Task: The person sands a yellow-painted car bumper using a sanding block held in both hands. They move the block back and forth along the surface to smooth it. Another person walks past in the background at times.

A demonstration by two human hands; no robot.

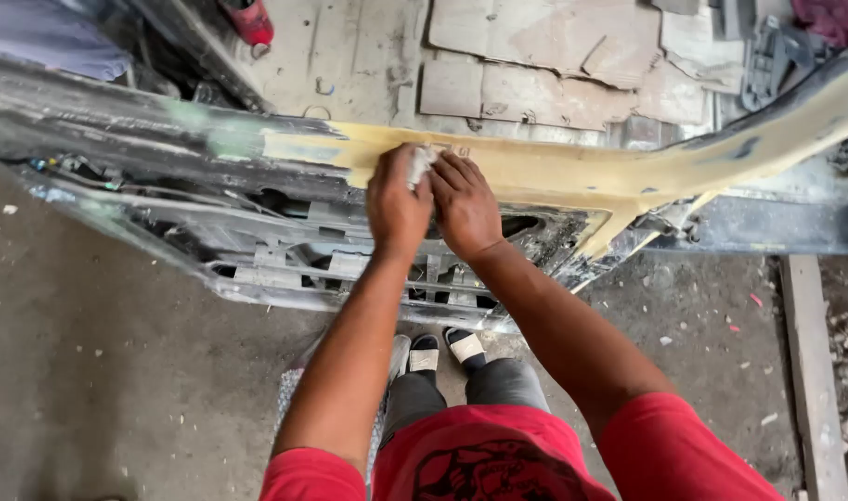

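A long car bumper (pixel 572 172) lies across the view, its upper face coated in yellow filler, its left part dark and scuffed. My left hand (pixel 396 204) and my right hand (pixel 466 206) press side by side on the yellow strip near its left end. Between the fingers of both hands sits a small pale folded piece, probably sandpaper (pixel 420 164). Both hands hold it flat against the bumper. The grille ribs (pixel 284 264) of the bumper lie just below my wrists.
Flattened cardboard sheets (pixel 544 56) cover the floor beyond the bumper. A red object (pixel 249 19) stands at the top left, and a grey plastic part (pixel 767 56) at the top right. A wooden plank (pixel 812 371) lies on the dusty concrete at right. My feet (pixel 442 351) are under the bumper.
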